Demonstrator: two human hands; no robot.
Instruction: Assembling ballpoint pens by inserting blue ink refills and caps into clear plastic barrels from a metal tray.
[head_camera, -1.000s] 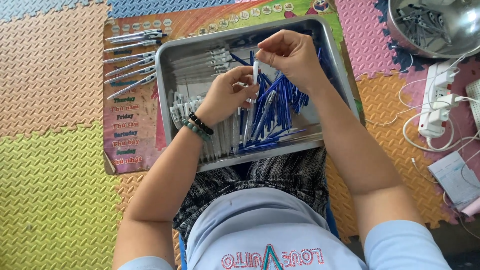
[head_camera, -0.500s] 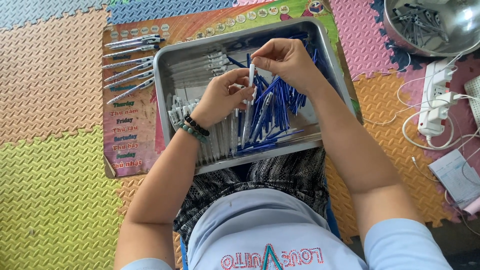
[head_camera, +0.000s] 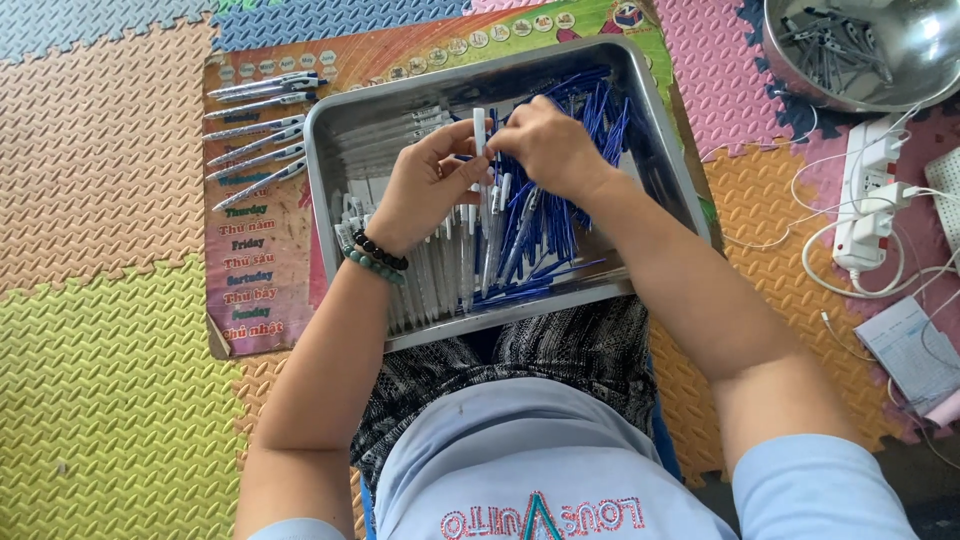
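Over a metal tray (head_camera: 325, 150) both of my hands meet on one clear pen barrel (head_camera: 479, 128) held upright. My left hand (head_camera: 425, 185), with bead bracelets on the wrist, grips it from the left. My right hand (head_camera: 550, 145) pinches it from the right near the top. Under the hands the tray holds a pile of blue refills (head_camera: 560, 235) on the right and a row of clear pen barrels (head_camera: 430, 285) on the left.
Several finished pens (head_camera: 255, 130) lie on a colourful poster (head_camera: 250, 270) left of the tray. A steel bowl (head_camera: 900, 70) with small metal parts stands at the top right. A white power strip (head_camera: 865, 205) with cables and a notepad (head_camera: 915, 355) lie at the right on foam mats.
The view shifted slightly. My hands stayed together over the tray, still working on the same pen barrel; the right hand moved a little closer to the left.
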